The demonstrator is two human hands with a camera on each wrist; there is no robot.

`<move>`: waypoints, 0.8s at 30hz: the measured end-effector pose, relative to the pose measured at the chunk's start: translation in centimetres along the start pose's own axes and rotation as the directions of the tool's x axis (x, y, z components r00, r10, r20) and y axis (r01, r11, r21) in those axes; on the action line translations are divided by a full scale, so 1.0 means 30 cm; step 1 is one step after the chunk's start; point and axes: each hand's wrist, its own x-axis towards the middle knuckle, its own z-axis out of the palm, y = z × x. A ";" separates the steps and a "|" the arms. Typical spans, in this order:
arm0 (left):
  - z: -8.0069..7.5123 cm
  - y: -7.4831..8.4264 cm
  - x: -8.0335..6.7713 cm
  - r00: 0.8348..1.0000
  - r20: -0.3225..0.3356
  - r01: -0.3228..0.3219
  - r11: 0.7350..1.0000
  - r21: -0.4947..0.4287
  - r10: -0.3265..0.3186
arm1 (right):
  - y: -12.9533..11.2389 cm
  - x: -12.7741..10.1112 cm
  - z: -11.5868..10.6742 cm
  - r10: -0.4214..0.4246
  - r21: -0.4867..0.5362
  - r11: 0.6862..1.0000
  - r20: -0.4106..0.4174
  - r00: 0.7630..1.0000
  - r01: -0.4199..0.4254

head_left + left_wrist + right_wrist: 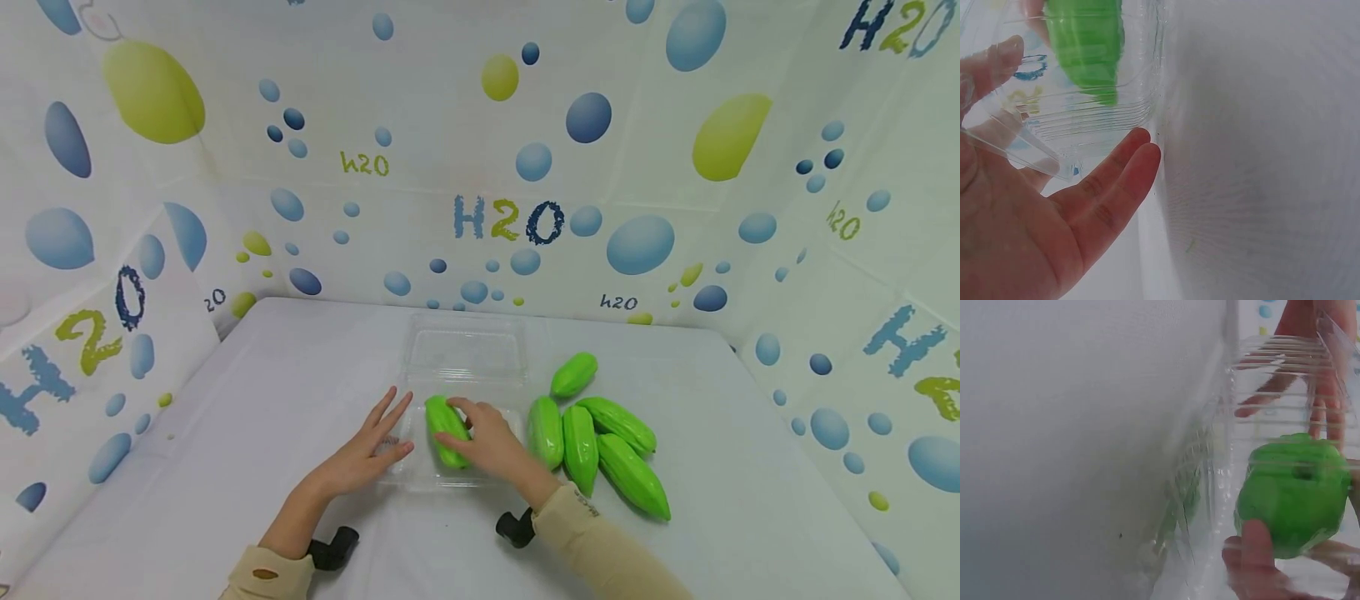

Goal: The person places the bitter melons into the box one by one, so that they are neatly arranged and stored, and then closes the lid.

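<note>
A clear plastic clamshell box (480, 482) lies on the table with its lid (467, 350) folded back. Inside the base, toward its left part, is a glossy green ridged gourd (442, 429). My right hand (491, 442) grips this gourd with the thumb at the near side and fingers over the far side; the right wrist view shows its dimpled end (1294, 494) through the box wall. At the box's left side, my left hand (365, 454) has its fingers spread. Its fingertips (1147, 153) are beside the clear wall in the left wrist view.
Several more green gourds (581, 446) lie in a group right of the box, with one (574, 374) farther back. A white cloth (300, 367) covers the table. Patterned sheets (450, 108) hang behind and at both sides. Black devices (335, 548) are on both wrists.
</note>
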 end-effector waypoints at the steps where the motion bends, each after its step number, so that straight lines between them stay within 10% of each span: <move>1: 0.000 -0.001 0.000 1.000 0.000 -0.001 1.000 0.001 0.001 | -0.001 0.002 0.005 0.004 0.000 1.000 0.003 1.000 -0.004; 24: -0.011 -0.020 0.010 1.000 0.011 -0.020 1.000 -0.017 0.020 | -0.056 0.047 0.081 0.019 -0.030 0.999 -0.002 1.000 -0.019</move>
